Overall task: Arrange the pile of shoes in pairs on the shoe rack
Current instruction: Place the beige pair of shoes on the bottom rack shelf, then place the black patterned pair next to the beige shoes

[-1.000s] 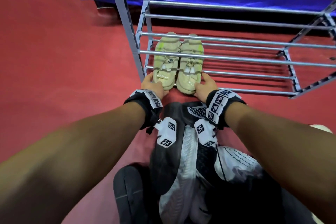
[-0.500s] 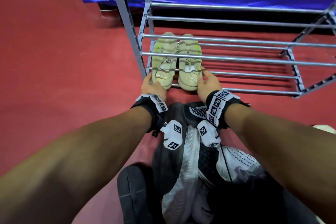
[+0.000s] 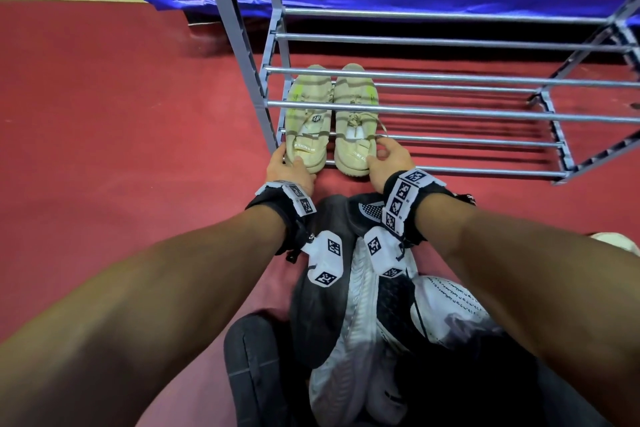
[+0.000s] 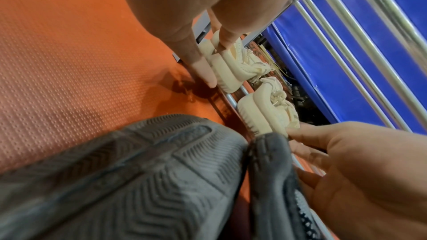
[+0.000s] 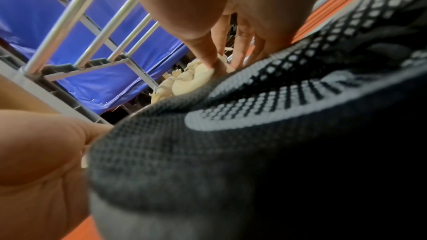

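The pair of beige shoes (image 3: 329, 121) sits side by side at the left end of the shoe rack's (image 3: 450, 111) lowest tier, toes pointing in and heels toward the person; the left hand (image 3: 289, 168) rests at the heel of the left shoe with fingers fairly straight against its outer side, and the right hand (image 3: 389, 158) touches the heel of the right shoe, thumb on the heel and fingers loosely spread, neither hand clenched round anything. These look light and soft in the knit upper (the thick foam sole is likely the firmest part), so the heel counter or sole edge is the sensible place to push or lift; the rack's thin bars could let a heel tip between them. The pile of dark and white shoes (image 3: 363, 305) lies on the red floor (image 3: 121, 149) beneath the forearms, not yet sorted.
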`<action>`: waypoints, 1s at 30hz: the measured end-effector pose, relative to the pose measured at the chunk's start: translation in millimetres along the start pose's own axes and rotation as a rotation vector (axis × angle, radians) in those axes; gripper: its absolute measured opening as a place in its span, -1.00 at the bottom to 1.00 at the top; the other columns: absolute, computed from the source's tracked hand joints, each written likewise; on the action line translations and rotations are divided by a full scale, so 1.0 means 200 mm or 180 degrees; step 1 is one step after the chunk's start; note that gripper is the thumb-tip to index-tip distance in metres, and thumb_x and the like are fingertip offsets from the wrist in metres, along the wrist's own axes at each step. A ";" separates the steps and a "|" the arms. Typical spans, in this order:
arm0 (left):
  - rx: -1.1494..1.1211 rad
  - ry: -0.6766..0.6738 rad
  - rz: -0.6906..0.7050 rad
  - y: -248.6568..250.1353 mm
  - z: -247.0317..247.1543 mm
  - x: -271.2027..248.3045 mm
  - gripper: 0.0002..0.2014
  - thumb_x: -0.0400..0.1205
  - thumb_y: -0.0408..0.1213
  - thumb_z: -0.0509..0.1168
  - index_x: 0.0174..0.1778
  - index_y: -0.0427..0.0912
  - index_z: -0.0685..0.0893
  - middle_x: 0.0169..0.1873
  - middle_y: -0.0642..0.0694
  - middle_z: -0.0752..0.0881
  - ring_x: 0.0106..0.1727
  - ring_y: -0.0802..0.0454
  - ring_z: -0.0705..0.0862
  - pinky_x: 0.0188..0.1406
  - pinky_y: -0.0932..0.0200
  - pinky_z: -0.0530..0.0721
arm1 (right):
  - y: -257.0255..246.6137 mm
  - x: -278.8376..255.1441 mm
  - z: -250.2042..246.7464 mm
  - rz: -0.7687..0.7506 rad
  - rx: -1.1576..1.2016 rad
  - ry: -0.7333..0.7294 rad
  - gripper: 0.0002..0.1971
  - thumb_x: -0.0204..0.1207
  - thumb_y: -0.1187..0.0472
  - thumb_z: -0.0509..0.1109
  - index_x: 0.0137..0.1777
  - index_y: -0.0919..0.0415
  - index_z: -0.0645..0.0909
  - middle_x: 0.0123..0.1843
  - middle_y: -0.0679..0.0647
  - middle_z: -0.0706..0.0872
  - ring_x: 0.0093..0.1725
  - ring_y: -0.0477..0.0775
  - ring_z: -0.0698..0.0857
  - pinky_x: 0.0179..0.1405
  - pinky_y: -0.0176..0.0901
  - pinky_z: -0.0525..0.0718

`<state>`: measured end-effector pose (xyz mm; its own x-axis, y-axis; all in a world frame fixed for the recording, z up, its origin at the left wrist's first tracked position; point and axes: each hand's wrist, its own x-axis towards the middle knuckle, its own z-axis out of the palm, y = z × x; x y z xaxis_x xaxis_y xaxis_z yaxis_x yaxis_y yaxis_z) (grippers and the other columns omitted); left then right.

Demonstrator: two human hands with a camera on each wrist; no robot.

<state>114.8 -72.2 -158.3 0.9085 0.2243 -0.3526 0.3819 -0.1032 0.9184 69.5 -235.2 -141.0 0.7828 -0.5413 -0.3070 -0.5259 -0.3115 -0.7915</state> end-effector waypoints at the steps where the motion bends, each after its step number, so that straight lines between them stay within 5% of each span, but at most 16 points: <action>1: 0.0056 -0.0035 0.0012 -0.03 0.00 0.02 -0.50 0.60 -0.20 0.26 0.52 -0.02 0.55 0.30 -0.16 0.70 0.08 -0.31 0.80 0.03 -0.22 0.82 | 0.00 0.00 0.00 -0.0027 0.0002 -0.0035 -0.60 0.65 0.28 0.33 0.48 0.09 0.57 0.17 -0.03 0.74 0.00 -0.02 0.69 -0.17 -0.37 0.58; 4: 0.0341 -0.0142 0.0075 -0.20 0.01 0.18 -0.39 0.34 0.17 0.19 0.38 0.29 0.55 0.14 -0.05 0.80 0.02 -0.29 0.83 0.05 -0.25 0.80 | -0.01 0.00 -0.01 -0.0052 -0.0072 -0.0171 -0.59 0.64 0.19 0.38 0.49 0.11 0.56 0.12 -0.05 0.75 -0.02 0.01 0.74 -0.03 -0.14 0.74; 10: 0.0735 -0.0243 0.0160 -0.19 0.00 0.16 -0.30 0.26 0.27 0.13 0.40 0.31 0.47 0.10 0.01 0.82 0.02 -0.28 0.83 0.09 -0.28 0.78 | -0.01 -0.03 -0.03 -0.0091 -0.0087 -0.0411 -0.32 0.41 0.07 0.63 0.53 0.07 0.52 0.28 -0.02 0.76 0.18 0.03 0.77 0.33 0.02 0.70; 14: 0.1171 -0.0268 0.0147 0.04 -0.08 -0.03 -0.44 0.56 -0.02 0.31 0.53 0.05 0.48 0.28 -0.11 0.73 0.16 -0.21 0.75 0.25 -0.10 0.70 | -0.04 -0.03 -0.07 -0.0108 -0.0382 -0.0562 -0.32 0.46 0.05 0.59 0.57 0.04 0.46 0.30 0.00 0.77 0.22 0.07 0.75 0.34 0.00 0.68; 17: 0.1463 0.0090 0.0145 0.11 -0.09 -0.09 -0.59 0.60 -0.17 0.34 0.35 -0.14 0.48 0.20 -0.21 0.66 -0.02 -0.19 0.65 0.00 0.06 0.57 | -0.09 -0.05 -0.14 -0.0178 -0.0964 -0.0715 -0.31 0.44 -0.09 0.55 0.56 -0.01 0.47 0.29 -0.03 0.76 0.18 0.07 0.75 0.27 0.05 0.72; 20: 0.1303 0.0299 0.0282 0.16 -0.06 -0.16 -0.69 0.58 -0.27 0.31 0.17 -0.23 0.39 0.03 -0.24 0.66 -0.07 -0.24 0.64 -0.16 0.04 0.44 | -0.13 -0.11 -0.24 -0.0368 -0.1460 -0.0999 -0.35 0.47 -0.15 0.53 0.54 0.01 0.50 0.35 -0.03 0.72 0.25 0.07 0.72 0.25 -0.12 0.66; 24: 0.1551 -0.0071 0.0659 0.18 0.02 -0.28 -0.79 0.57 -0.23 0.30 -0.06 -0.15 0.37 -0.31 -0.03 0.52 -0.34 -0.05 0.51 -0.34 0.11 0.38 | -0.16 -0.16 -0.41 -0.0504 -0.2220 -0.1085 -0.46 0.56 -0.16 0.43 0.51 -0.07 0.53 0.41 0.03 0.67 0.30 0.12 0.68 0.29 -0.11 0.62; 30: 0.1773 -0.0769 0.0832 0.12 0.09 -0.42 -0.90 0.51 -0.27 0.30 -0.09 -0.10 0.56 -0.24 -0.03 0.69 -0.18 -0.08 0.67 -0.18 0.05 0.64 | -0.05 -0.25 -0.53 -0.0342 -0.2562 -0.1077 -0.48 0.53 -0.10 0.45 0.50 -0.13 0.53 0.49 0.07 0.64 0.37 0.19 0.66 0.40 0.04 0.63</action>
<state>50.9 -111.6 -110.8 0.9709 -0.0932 -0.2204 0.1153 -0.6250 0.7720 0.7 -288.7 -61.7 0.8310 -0.2568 -0.4935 -0.4189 -0.8726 -0.2513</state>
